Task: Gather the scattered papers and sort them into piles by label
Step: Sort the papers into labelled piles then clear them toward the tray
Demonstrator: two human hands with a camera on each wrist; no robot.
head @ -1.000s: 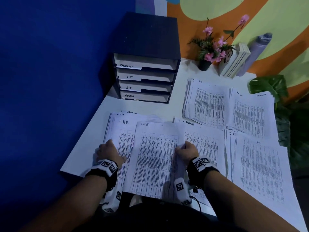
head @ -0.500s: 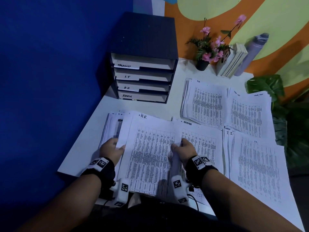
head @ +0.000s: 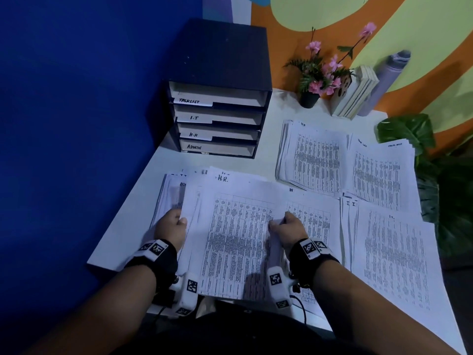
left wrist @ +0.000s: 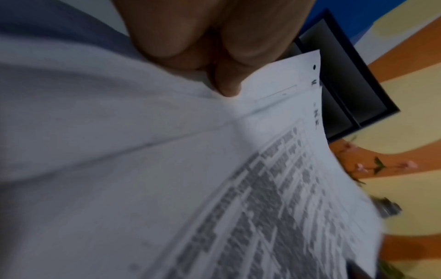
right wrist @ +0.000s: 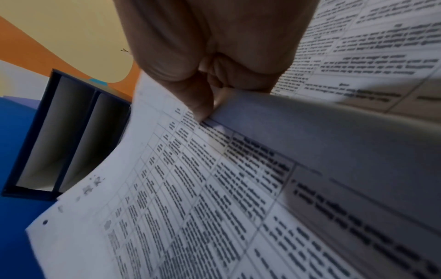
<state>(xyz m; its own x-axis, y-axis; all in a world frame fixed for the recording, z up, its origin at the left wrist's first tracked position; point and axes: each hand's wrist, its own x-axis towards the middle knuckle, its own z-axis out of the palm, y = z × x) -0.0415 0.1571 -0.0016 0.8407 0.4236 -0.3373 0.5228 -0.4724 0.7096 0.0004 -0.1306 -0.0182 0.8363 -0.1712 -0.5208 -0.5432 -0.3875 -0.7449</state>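
Both hands held one sheet marked H.R. [head: 238, 242] at the near edge of the white desk [head: 143, 180]; left hand [head: 171, 228] pinched its left edge, right hand [head: 286, 228] pinched its right edge, thumb on top; the sheet was lifted slightly above a loose heap of papers [head: 176, 193]; to the right lay a pile marked I.T. [head: 391, 257]; farther back two more piles [head: 317, 160] sat side by side; at the far left stood a dark tray rack [head: 217, 80] labelled TASKLIST, I.T, H.R, ADMIN; potted flowers [head: 320, 75] and books [head: 355, 96] stood against the wall.
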